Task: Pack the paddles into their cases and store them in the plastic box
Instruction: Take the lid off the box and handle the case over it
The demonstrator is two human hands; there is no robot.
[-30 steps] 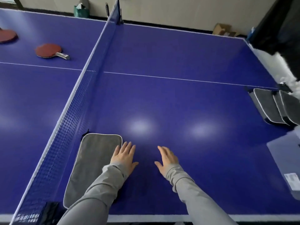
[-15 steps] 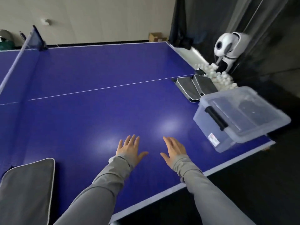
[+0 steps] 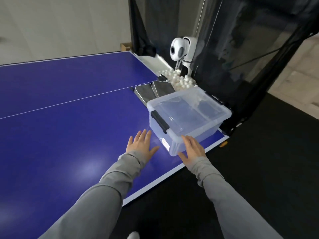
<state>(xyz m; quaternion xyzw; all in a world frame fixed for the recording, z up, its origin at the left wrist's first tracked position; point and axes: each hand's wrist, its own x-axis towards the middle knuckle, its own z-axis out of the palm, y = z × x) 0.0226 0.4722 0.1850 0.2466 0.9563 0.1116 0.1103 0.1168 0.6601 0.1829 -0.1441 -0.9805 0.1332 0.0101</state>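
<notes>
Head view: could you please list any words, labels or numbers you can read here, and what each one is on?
White sticker on the near end of the plastic box: print too small and blurred to read.
No other text shows, neither on the two grey cases nor on the white ball machine.

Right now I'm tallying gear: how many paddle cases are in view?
2. One grey case lies beyond the plastic box; a second case lies beside it, nearer the balls. The box may hide more.

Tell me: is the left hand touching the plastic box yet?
Apart. The head view shows blue table between the left hand and the plastic box.
</notes>
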